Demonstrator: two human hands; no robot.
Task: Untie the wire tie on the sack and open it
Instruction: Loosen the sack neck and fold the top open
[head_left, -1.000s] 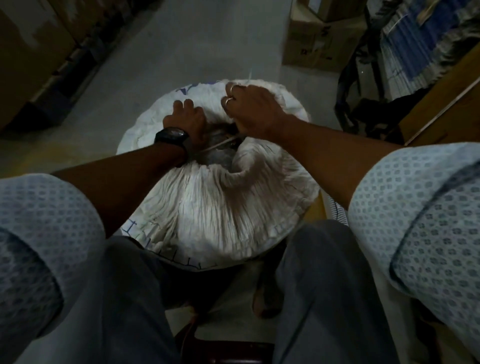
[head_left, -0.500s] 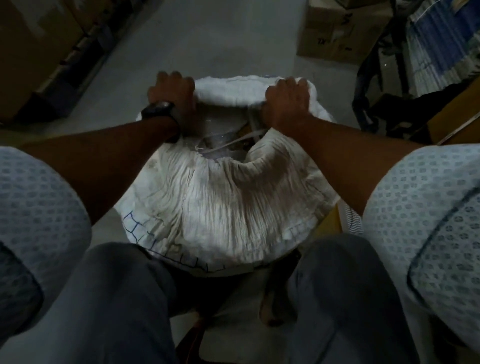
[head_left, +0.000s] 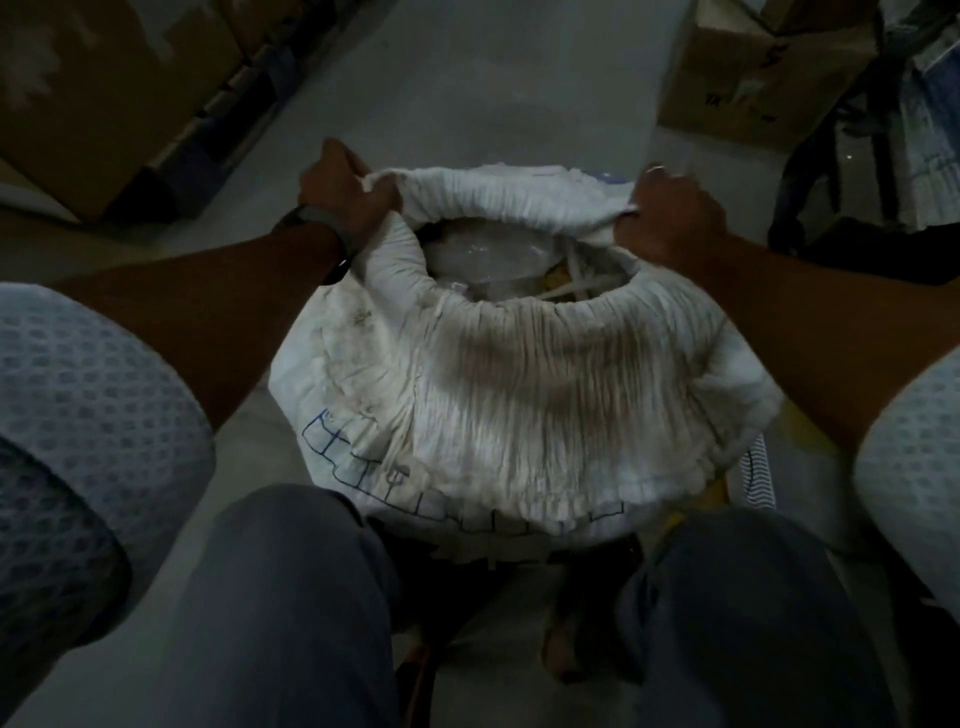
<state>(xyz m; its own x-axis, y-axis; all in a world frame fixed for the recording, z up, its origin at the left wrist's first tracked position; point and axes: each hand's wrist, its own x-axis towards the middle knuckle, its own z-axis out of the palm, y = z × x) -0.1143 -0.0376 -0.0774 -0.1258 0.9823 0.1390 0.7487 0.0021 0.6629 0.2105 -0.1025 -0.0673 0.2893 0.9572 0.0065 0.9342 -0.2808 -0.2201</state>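
While both hands (head_left: 347, 192) grip sack (head_left: 519, 395); print illegible.

The sack (head_left: 519, 405) stands on the floor (head_left: 467, 93) between the person's knees. The left hand (head_left: 345, 192) holds the mouth's left edge, the right hand (head_left: 670, 218) its right. Cardboard boxes (head_left: 748, 78) sit behind, to either side.

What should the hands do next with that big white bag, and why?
Probably keep pulling the far rim outward and fold it down. The left hand and right hand each grip the sack at its rolled rim, the mouth is only partly open, and the near edge is bunched in pleats.
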